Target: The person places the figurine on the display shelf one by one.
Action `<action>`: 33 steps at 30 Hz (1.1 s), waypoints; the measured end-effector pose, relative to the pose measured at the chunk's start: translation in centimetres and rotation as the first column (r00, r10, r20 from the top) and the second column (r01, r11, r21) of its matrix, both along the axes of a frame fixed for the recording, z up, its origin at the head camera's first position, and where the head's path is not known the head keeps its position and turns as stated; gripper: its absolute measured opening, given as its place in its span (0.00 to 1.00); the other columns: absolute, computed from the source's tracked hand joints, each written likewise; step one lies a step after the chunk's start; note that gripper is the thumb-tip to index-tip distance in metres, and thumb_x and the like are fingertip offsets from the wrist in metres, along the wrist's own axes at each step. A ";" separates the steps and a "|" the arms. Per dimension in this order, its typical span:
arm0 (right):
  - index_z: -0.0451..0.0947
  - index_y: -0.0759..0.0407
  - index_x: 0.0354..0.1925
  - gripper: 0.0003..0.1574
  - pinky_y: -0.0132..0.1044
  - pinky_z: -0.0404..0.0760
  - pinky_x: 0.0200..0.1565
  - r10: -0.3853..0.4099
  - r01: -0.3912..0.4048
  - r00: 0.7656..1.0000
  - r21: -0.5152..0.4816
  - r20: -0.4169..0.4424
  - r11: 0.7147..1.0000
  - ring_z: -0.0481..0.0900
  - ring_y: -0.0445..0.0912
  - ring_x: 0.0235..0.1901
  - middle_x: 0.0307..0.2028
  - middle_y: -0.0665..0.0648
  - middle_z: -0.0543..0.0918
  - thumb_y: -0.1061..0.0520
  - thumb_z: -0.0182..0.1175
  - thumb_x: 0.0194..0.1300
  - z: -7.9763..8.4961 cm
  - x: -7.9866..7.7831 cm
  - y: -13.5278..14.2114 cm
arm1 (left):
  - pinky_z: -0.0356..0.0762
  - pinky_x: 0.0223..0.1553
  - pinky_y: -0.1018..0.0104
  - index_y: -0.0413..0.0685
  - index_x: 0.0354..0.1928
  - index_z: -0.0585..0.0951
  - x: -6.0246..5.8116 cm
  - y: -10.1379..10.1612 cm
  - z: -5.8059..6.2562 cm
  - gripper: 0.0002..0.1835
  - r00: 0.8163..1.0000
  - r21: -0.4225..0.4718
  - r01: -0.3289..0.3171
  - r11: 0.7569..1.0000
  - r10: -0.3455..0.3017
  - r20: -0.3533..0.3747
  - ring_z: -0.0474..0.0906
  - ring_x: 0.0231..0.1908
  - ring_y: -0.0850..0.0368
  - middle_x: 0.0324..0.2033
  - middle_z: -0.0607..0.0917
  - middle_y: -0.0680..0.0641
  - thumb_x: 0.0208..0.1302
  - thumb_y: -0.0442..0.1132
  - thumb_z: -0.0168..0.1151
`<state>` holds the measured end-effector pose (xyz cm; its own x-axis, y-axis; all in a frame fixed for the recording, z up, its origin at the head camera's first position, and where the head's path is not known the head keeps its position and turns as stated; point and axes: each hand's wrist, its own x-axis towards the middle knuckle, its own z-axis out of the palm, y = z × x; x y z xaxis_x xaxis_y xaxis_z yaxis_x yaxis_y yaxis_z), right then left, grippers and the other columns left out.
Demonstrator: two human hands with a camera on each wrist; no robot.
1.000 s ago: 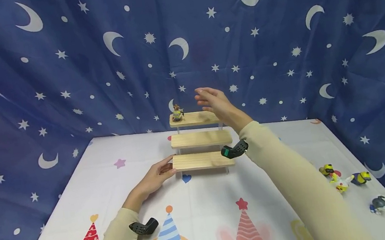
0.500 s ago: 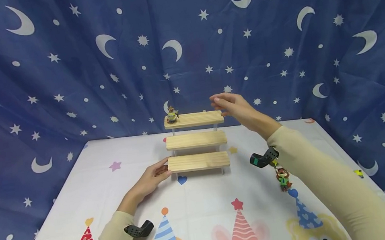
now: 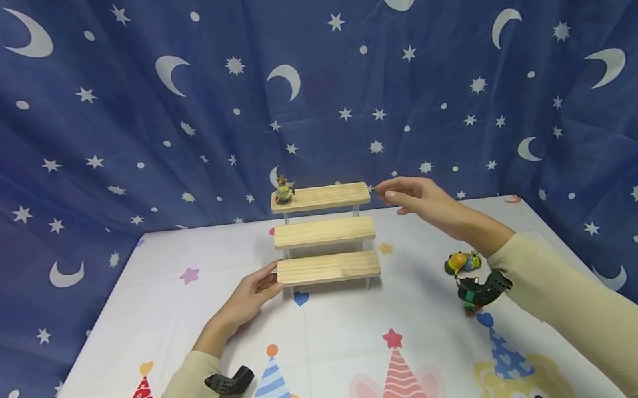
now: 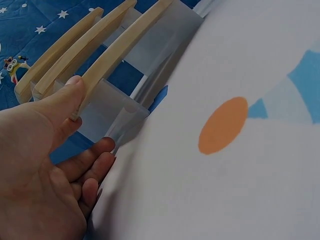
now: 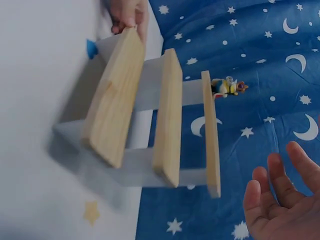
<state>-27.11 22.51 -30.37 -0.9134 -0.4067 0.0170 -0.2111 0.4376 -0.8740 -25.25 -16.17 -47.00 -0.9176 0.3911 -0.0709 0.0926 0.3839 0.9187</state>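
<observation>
A three-step display stand (image 3: 323,232) with pale wooden planks on clear supports stands on the white cloth. My left hand (image 3: 249,300) holds the left end of its lowest plank (image 4: 120,55), thumb and forefinger about the edge. The other fingers (image 4: 87,162) curl by the clear support. On the left of the top plank (image 3: 327,196) stands a small yellow figurine (image 3: 283,191), also seen in the right wrist view. My right hand (image 3: 425,204) hovers right of the top plank, apart from it, fingers relaxed with nothing in them (image 5: 285,200).
Two figurines lie on the cloth below my right wrist: one yellow and blue (image 3: 462,263), one partly hidden by the wrist camera (image 3: 471,308). A blue moon-and-star curtain (image 3: 309,126) hangs right behind the stand. Cartoon animals are printed along the cloth's front.
My right hand has moved right and down, away from above the top plank. Figurines on the right were uncovered as the arm shifted. My left hand stays at the lowest plank.
</observation>
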 end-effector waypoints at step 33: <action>0.63 0.65 0.73 0.32 0.68 0.71 0.66 -0.030 0.014 0.996 0.182 0.083 0.983 0.69 0.67 0.67 0.71 0.71 0.69 0.49 0.49 0.80 -5.6 1.9 13.2 | 0.65 0.74 0.43 0.47 0.80 0.56 -0.3 0.3 -0.2 0.38 0.999 0.016 -0.020 1.000 0.019 0.040 0.68 0.72 0.38 0.71 0.71 0.34 0.75 0.47 0.59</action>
